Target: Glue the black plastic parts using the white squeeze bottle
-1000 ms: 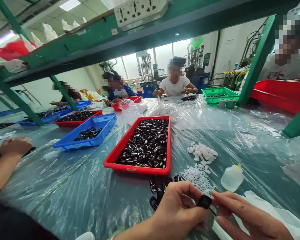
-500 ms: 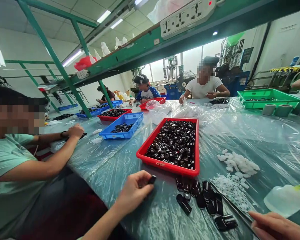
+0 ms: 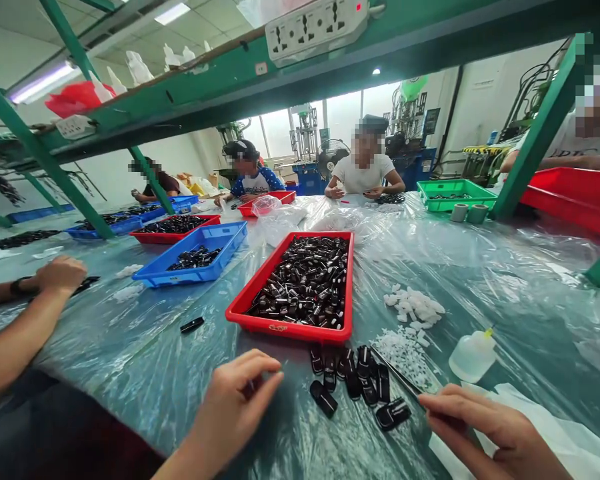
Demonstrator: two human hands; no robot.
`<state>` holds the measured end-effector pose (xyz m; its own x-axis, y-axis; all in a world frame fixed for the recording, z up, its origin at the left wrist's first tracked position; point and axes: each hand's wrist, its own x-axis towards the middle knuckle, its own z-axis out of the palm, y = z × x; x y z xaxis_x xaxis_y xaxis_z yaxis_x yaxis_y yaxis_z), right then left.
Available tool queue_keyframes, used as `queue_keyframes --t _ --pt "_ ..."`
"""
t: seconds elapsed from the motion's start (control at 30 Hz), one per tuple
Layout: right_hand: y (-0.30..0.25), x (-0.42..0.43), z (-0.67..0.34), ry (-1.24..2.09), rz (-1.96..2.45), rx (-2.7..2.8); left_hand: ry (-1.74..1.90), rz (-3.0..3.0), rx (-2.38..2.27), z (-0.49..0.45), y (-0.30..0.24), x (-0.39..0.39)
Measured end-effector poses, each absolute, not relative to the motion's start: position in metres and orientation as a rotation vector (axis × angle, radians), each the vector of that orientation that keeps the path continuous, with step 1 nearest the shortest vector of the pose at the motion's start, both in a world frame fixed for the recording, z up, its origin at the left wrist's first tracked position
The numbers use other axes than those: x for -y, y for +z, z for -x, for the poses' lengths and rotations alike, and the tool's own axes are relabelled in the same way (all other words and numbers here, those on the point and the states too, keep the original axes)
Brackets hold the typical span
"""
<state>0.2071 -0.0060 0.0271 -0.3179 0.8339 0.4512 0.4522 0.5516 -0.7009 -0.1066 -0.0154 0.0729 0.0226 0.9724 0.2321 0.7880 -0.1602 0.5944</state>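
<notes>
My left hand point(image 3: 233, 403) is over the table in front of the red tray point(image 3: 289, 328). Its fingers are loosely curled, with a small gap between thumb and forefinger and nothing visible in them. A single black piece point(image 3: 192, 325) lies to the left of the tray. My right hand point(image 3: 485, 423) grips slim metal tweezers point(image 3: 403, 375), whose tip reaches a pile of small white bits point(image 3: 405, 353). Several glossy black pieces point(image 3: 350, 373) lie loose between my hands. More of them fill the red tray.
Larger white pieces point(image 3: 414, 305) are heaped behind the bits. A squeeze bottle point(image 3: 473, 355) stands at right by white sheeting point(image 3: 555, 427). A blue tray point(image 3: 190, 275) sits at left, near a co-worker's arm point(image 3: 45, 320). A green shelf point(image 3: 205, 100) crosses overhead.
My left hand has let go of the black piece, which now lies left of the red tray. The view has swung right; the tweezers stay in my right hand.
</notes>
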Motion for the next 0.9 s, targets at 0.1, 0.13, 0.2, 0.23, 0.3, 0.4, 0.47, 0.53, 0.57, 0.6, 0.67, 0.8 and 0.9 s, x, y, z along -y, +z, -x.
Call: queue_keyframes --t 0.1,0.13,0.2,0.23,0.3,0.4,0.47,0.53,0.57,0.6,0.67,0.8,0.9 --pt "0.030 0.007 -0.205 0.574 1.062 1.961 0.600 -2.341 -1.347 0.048 0.073 0.016" --pt "0.030 0.007 -0.205 0.572 1.063 1.952 0.491 -2.421 -1.234 0.030 0.073 0.014" --pt "0.032 0.007 -0.205 0.577 1.053 1.938 0.299 -2.516 -1.189 0.002 0.070 0.006" --pt "0.033 0.007 -0.206 0.582 1.040 1.937 0.227 -2.572 -1.185 -0.010 0.068 0.002" --pt "0.036 0.006 -0.208 0.592 1.014 1.942 0.091 -2.704 -1.121 -0.026 0.063 -0.008" --pt "0.038 0.006 -0.209 0.624 1.018 1.950 -0.022 -2.774 -1.064 -0.034 0.059 -0.017" --pt "0.038 0.006 -0.208 0.652 1.059 1.932 -0.007 -2.707 -1.102 -0.031 0.061 -0.018" --pt "0.038 0.006 -0.206 0.695 1.121 1.901 0.114 -2.567 -1.144 -0.024 0.063 -0.017" --pt "0.038 0.006 -0.205 0.719 1.154 1.869 0.203 -2.487 -1.153 -0.021 0.064 -0.017" --pt "0.038 0.006 -0.204 0.751 1.184 1.831 0.306 -2.400 -1.158 -0.018 0.064 -0.016" --pt "0.039 0.006 -0.202 0.832 1.217 1.736 0.467 -2.174 -1.169 -0.015 0.061 -0.015" --pt "0.044 0.007 -0.199 1.179 1.191 1.607 0.637 -1.482 -1.130 -0.019 0.054 -0.013" --pt "0.047 0.008 -0.199 1.500 1.103 1.571 0.769 -1.262 -1.011 -0.022 0.057 -0.012"
